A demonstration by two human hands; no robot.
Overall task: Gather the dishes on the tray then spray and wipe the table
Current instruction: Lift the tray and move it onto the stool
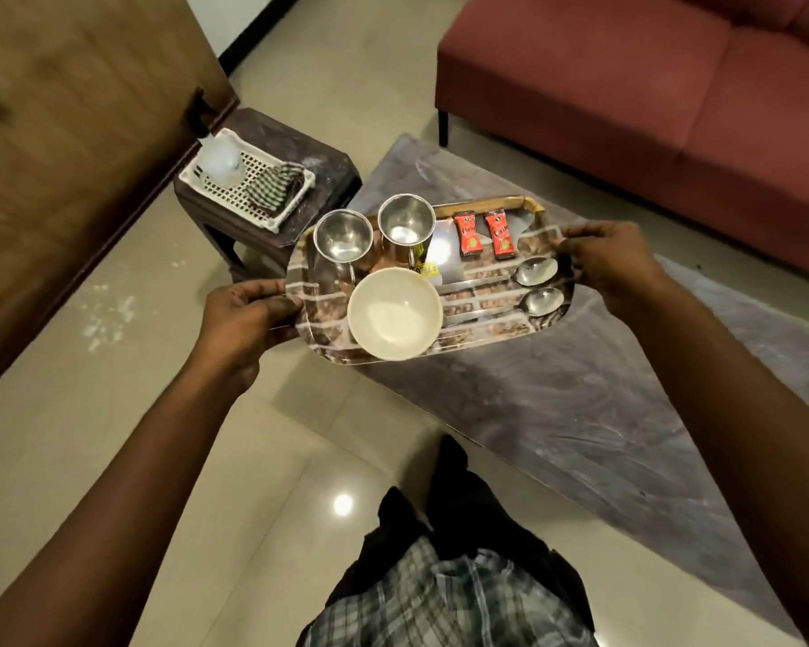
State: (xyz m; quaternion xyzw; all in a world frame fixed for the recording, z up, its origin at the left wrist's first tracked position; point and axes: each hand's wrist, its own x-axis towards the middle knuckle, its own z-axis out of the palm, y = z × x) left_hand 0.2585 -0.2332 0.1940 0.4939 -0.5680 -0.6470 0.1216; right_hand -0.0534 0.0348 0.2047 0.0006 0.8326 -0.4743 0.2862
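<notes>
I hold a brick-patterned tray (pixel 475 336) in both hands above the left end of the grey marble table (pixel 603 403). My left hand (pixel 248 315) grips its left rim and my right hand (pixel 603 259) grips its right rim. On the tray stand two steel cups (pixel 344 235) (pixel 406 224), a cream bowl (pixel 393 312), two spoons (pixel 535 271) (pixel 540 302) and two red sachets (pixel 468 235) (pixel 499 234). A spray bottle (pixel 220 161) and a checked cloth (pixel 276 184) lie in a white basket (pixel 272 217) on a dark stool.
The dark stool (pixel 318 165) stands left of the table beside a wooden panel (pixel 66 133). A red sofa (pixel 650 86) sits beyond the table. White powder marks the tiled floor (pixel 108 315) at the left. My legs show at the bottom.
</notes>
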